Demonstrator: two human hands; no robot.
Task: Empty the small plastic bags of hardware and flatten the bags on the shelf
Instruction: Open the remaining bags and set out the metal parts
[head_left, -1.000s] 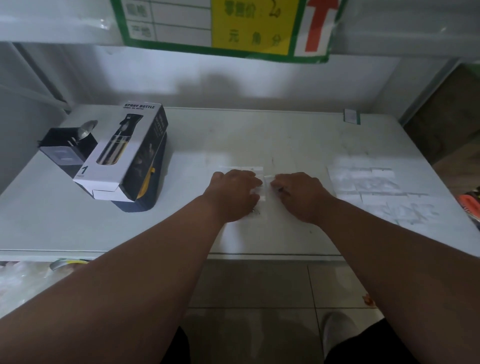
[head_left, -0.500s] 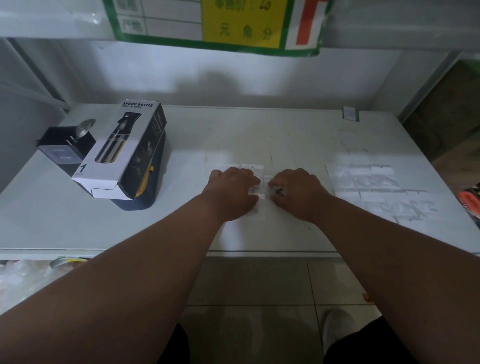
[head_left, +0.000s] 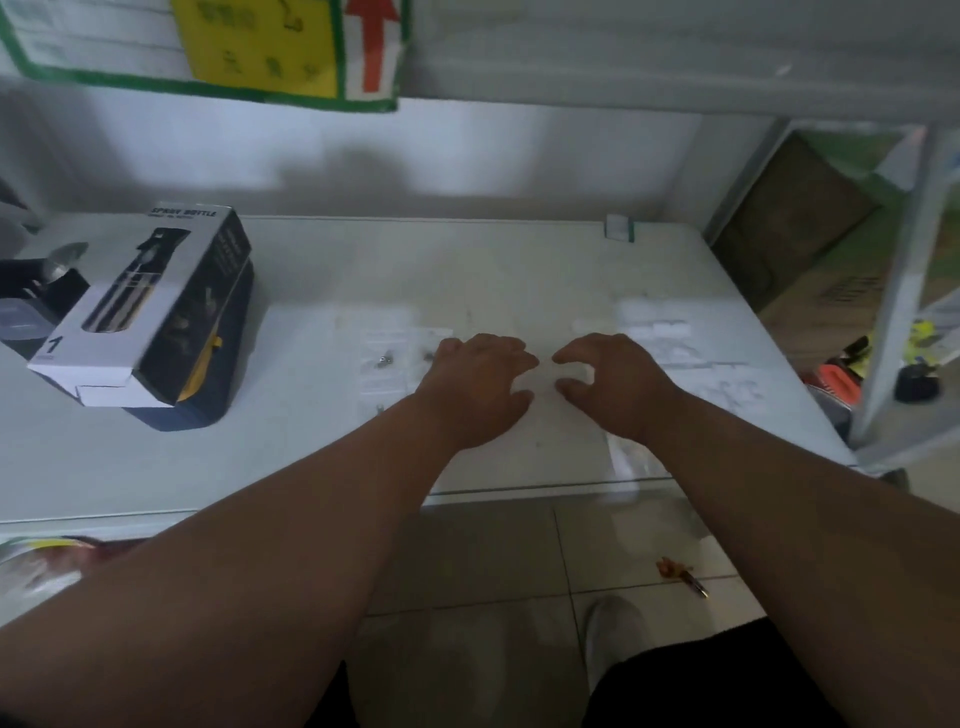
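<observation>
White shelf (head_left: 311, 457) under price sign (head_left: 260, 47); left hand (head_left: 475, 387), right hand (head_left: 615, 387) pinch small bag (head_left: 569, 371), long axis left-right, blurred.

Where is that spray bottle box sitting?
The spray bottle box sits on the left of the shelf, lying on something dark, well left of both hands.

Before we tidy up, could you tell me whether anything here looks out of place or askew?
The spray bottle box lies tilted, propped on a dark blue item rather than flat on the shelf. A few small hardware pieces lie loose beside the left hand.
</observation>
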